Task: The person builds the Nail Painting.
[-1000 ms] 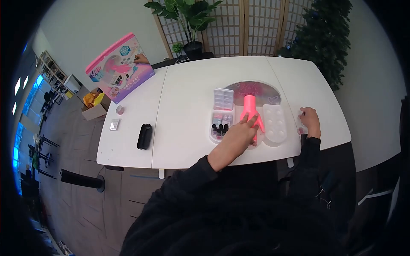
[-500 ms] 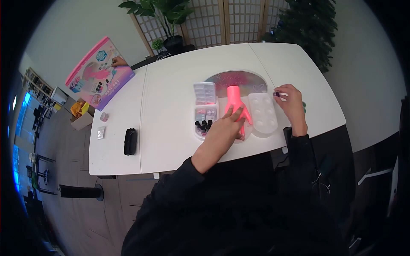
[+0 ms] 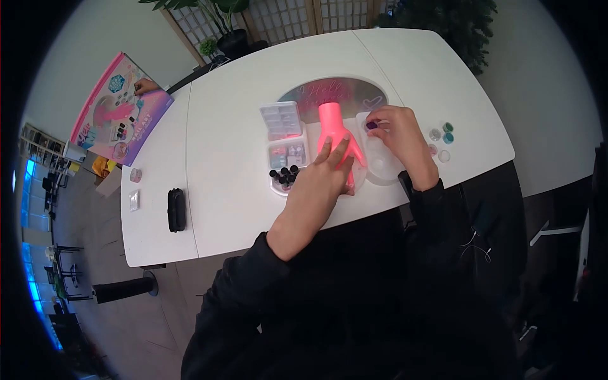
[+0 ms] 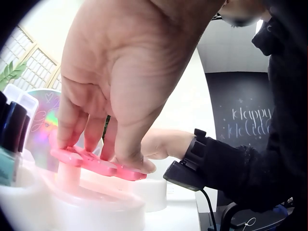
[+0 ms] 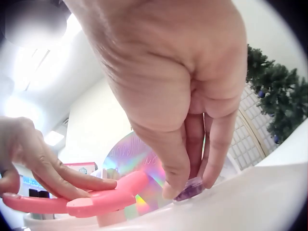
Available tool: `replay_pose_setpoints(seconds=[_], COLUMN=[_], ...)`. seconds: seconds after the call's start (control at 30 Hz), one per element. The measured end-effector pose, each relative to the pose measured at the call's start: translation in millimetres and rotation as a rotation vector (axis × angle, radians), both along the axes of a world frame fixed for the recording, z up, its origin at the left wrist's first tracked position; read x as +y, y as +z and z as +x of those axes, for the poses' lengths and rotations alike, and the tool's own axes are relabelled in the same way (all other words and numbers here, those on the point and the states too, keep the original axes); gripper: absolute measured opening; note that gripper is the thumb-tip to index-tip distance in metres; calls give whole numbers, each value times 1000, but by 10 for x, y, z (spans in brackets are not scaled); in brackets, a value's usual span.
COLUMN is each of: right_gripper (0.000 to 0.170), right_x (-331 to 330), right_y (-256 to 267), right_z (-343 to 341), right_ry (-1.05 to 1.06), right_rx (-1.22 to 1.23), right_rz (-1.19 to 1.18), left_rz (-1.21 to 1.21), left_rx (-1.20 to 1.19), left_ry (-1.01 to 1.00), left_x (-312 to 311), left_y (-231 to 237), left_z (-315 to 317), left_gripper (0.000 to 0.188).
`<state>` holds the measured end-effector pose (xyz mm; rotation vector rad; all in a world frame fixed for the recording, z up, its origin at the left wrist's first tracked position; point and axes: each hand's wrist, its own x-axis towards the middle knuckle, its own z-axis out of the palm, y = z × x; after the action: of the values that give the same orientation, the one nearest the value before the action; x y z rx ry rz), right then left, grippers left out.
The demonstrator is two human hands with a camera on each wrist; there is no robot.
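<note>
A pink plastic hand (image 3: pixel 330 133) lies palm-down or palm-up, I cannot tell which, on the white base of a kit. My left hand (image 3: pixel 316 187) rests on its fingers; in the left wrist view the fingertips touch the pink fingers (image 4: pixel 96 165). My right hand (image 3: pixel 403 140) pinches a small purple pot (image 3: pixel 372 126) between thumb and fingertips, over the white tray with round wells (image 3: pixel 382 166). In the right wrist view the purple pot (image 5: pixel 190 190) is low at the tray's surface. Dark-capped bottles (image 3: pixel 284 175) stand left of my left hand.
Several small round pots (image 3: pixel 448 137) lie right of the tray. Behind the kit is a shiny half-round panel (image 3: pixel 306 94); an open clear-lidded case (image 3: pixel 280 119) is at its left. Farther left are a black case (image 3: pixel 177 209), a small packet (image 3: pixel 134 201), a round pot (image 3: pixel 135 175) and a printed box (image 3: pixel 120 114).
My right hand has lifted the purple pot from beside the small pots and carried it left over the tray. My left hand has stayed on the pink hand. The head view has shifted.
</note>
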<state>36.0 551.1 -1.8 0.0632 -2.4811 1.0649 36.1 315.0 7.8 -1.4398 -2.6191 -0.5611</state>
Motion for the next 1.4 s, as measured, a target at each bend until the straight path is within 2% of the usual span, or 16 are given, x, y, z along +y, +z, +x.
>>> replay_pose_setpoints(seconds=[0.1,0.3,0.37,0.57,0.7,0.77,0.8,0.83,0.87,0.9,0.97,1.0,1.07,1.17,1.27,1.4], right_gripper=[25,24,25,19,15,19,20,22,25,25,27,27,25,26,28,29], right_x=[-43,70,87,2,81,120,130,187,221,319,545,727,1117,1475,1749,1717], right_y=[-37,-4,50,5,-192,-217,-253,-173,-52,-36,-16,-51,-133,-223,-406,-369], right_z=[-43,-198,-228,-65,1,14,-26,164,271,371,434,477,562,670,533,331], right_ry=[8,29,56,-49,-3,86,161,173,54,-12,-333,-357,-673,-805,-671,-632], right_rx=[10,-26,-184,-45,75,28,88,117,-17,-44,-67,-76,-142,-179,-198,-324], right_rz=[78,104,151,267,376,375,226,90,96,98,100,103,200,275,150,188], left_rz=[14,33,65,64,59,62,63,10,52,56,117,99,83,56,85,56], left_rx=[124,-9,-9,1,-43,-18,-5,-147,-75,-72,-53,-78,-99,-124,-87,-112], left_ry=[31,-43,-77,-56,-50,-61,-84,-7,-36,-36,-69,-63,-52,-42,-35,-28], left_x=[10,-46,-64,-51,-76,-91,-79,-77,-84,-89,-106,-90,-81,-83,-93,-94], left_y=[-115,25,9,-36,-39,-72,-98,5,-31,22,40,70,112,109,66,115], left_z=[17,-89,-100,-108,-100,-137,-138,-88,-110,-90,-92,-70,-66,-69,-76,-84], left_gripper=[58,55,53,51,54,54,55,54,53,54,56,57,57,59,59,59])
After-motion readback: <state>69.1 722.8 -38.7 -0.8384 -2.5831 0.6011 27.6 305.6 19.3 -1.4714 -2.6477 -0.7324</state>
